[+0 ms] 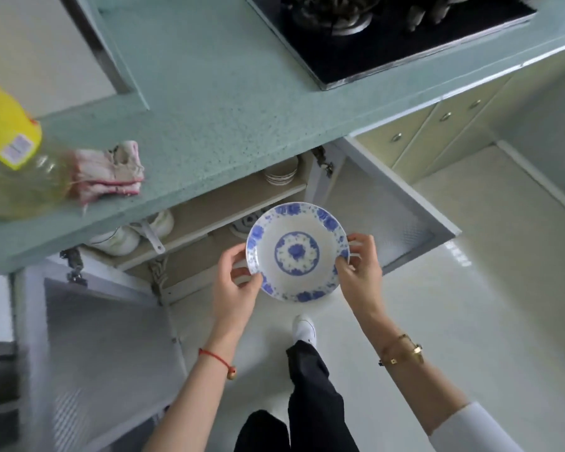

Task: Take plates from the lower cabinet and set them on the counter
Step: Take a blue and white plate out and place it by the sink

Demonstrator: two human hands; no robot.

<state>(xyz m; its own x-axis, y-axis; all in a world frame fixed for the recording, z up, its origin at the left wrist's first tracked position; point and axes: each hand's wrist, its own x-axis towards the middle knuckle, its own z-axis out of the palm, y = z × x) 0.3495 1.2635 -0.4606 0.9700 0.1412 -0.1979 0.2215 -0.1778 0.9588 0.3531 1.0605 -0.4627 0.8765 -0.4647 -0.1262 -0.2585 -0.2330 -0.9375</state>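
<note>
Blue-and-white plate is clamped at its rim between left hand and right hand, clear of the open cabinet beyond them; counter above holds no plate yet, stacked dishes remain.

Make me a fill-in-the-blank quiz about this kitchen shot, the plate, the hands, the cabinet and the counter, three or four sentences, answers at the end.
1. The plate is white with a ____ floral pattern.
2. The left hand and right hand grip the plate at ____ sides of its rim.
3. Both doors of the cabinet under the counter stand ____.
4. The folded cloth lies on the counter next to a bottle with a ____ label.

Answers: blue; opposite; open; yellow
</note>
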